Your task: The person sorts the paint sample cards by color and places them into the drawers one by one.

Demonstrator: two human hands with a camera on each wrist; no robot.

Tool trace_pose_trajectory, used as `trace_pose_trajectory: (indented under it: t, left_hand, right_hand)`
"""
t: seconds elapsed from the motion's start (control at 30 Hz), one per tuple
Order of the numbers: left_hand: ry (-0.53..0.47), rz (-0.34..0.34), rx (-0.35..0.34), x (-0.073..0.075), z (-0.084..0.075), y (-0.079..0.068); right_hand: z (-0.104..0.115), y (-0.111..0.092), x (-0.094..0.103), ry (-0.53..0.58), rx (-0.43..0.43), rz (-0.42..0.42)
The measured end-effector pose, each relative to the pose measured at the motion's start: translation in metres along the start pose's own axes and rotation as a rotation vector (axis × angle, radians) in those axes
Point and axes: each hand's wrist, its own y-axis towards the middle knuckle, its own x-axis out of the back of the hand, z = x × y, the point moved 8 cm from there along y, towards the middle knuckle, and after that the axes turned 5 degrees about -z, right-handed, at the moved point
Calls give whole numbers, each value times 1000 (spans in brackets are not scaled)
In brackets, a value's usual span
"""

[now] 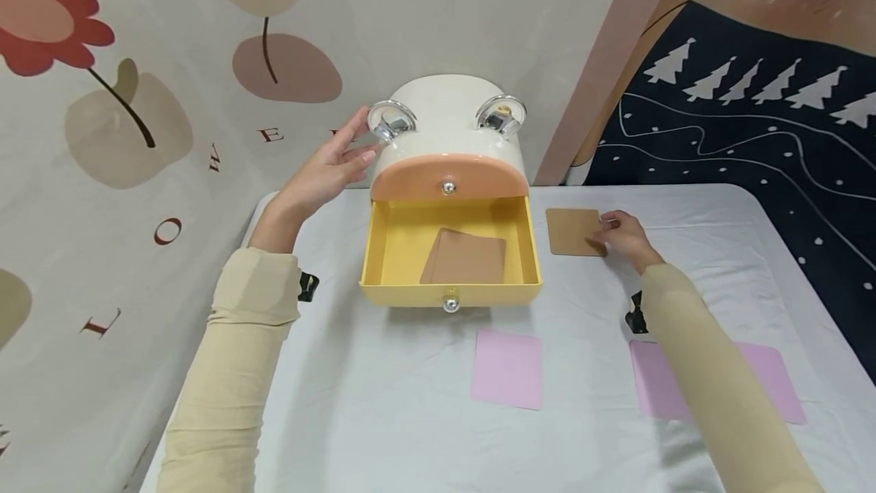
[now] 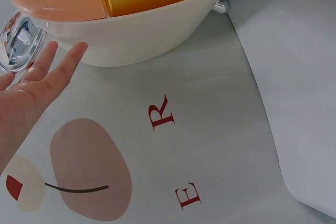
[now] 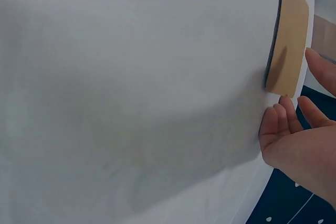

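Note:
A white cabinet [image 1: 448, 116] with two shiny silver eye-like knobs stands at the back of the table. Its yellow drawer [image 1: 411, 295] is pulled out, with brown square cards [image 1: 468, 261] lying inside. My left hand [image 1: 325, 177] is beside the cabinet's left eye knob [image 2: 22, 43], fingers extended; whether they touch it I cannot tell. To the right of the drawer lies another brown square card [image 1: 568, 232]. My right hand [image 1: 626, 240] is at that card's right edge, fingertips by its corner and thumb [image 3: 321, 69] apart from the other fingers.
A pink square card [image 1: 506, 369] lies in front of the drawer. Farther right is a wider pink piece [image 1: 769, 379], partly under my right forearm. A peach upper drawer front [image 1: 411, 177] is closed. The printed wall cloth [image 1: 383, 14] hangs close behind the cabinet.

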Motion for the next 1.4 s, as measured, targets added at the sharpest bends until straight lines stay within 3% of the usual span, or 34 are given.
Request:
trace_pose_trajectory:
  t: [0.13, 0.5, 0.73, 0.97, 1.23, 1.4]
  left_hand:
    - [-4, -3, 3, -1, 1, 1]
    - [6, -1, 5, -4, 1, 4]
    - [16, -2, 5, -3, 1, 4]
    - [22, -11, 3, -2, 0, 3]
    - [28, -20, -2, -2, 0, 1]
    - [17, -20, -4, -1, 1, 1]
  right_hand:
    - [-2, 11, -2, -54, 9, 12]
    - [-3, 17, -11, -223, -35, 199]
    - [-3, 18, -10, -223, -29, 143]
    - [-2, 11, 2, -103, 37, 20]
    - [-7, -3, 13, 153, 30, 78]
    - [1, -9, 28, 255, 33, 54]
